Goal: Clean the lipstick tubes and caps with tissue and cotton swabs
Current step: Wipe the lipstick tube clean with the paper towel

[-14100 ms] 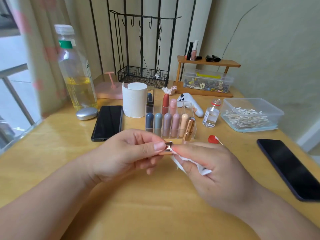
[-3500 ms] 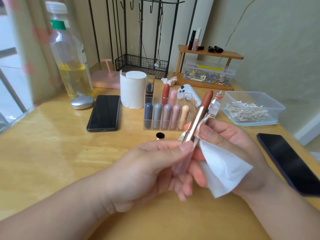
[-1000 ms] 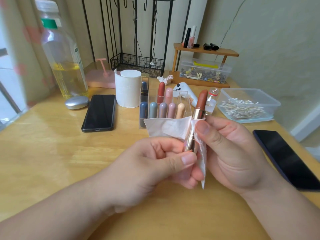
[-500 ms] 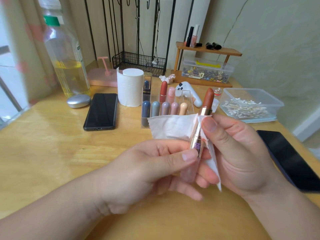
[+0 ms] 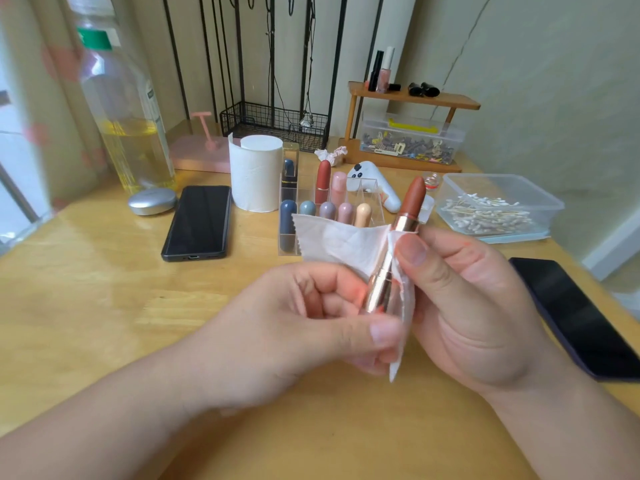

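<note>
Thumb and fingers of the left hand (image 5: 304, 327) are pinched on the base of the lipstick tube (image 5: 379, 289), above the table (image 5: 104, 306). Tissue (image 5: 339, 242), bunched seconds ago, is now wrapped round it and pressed on by the thumb of the right hand (image 5: 467, 306); wiping is judged under way.

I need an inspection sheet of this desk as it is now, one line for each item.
Surface: wooden table, glossy.
Job's things: uncapped lipstick wrapped in tissue; more lipsticks in a clear organizer; swabs in a plastic box; tissue roll.
Clutter: two phones, bottle of yellow liquid.
Grips: left hand holds the lipstick's lower end; right hand pinches tissue on the tube.
Cables: thin cords hang on the black stand.
Surroundings: wall, curtain.
</note>
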Demonstrator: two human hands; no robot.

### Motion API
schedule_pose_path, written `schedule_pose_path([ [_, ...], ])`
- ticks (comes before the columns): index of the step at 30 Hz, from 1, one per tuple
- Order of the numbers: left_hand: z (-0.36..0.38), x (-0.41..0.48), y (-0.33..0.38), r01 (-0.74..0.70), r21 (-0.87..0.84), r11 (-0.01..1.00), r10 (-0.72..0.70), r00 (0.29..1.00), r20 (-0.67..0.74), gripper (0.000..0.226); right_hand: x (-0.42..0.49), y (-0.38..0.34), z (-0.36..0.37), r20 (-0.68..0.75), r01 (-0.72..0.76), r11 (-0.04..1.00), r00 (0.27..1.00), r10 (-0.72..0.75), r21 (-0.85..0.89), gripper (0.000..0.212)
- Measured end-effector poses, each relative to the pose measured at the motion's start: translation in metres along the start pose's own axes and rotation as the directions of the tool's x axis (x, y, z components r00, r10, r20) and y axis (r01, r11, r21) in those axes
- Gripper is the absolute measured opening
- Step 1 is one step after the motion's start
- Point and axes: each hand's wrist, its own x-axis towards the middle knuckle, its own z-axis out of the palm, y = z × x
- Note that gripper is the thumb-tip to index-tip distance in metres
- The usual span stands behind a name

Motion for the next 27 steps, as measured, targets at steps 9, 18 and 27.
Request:
schedule_pose_path([
  [9,-0.001,0.003,-0.002,0.012,-0.041,0.999,-0.009,0.998,0.062,0.006,0.003,-0.003,0.003,0.087,-0.033,0.993,0.996,0.023,0.116,0.055],
  [18,0.0,0.002,-0.001,-0.034,0.061,0.998,0.032,0.999,0.037,0.004,0.0,-0.004,0.003,0.049,-0.019,0.998,0.999,0.015,0.065,0.054],
  [27,0.0,0.003,-0.003,-0.074,0.139,0.988,0.078,0.997,-0.028,0.008,0.001,-0.006,0.003,0.021,0.014,0.998,1.0,-0.015,0.065,0.045],
])
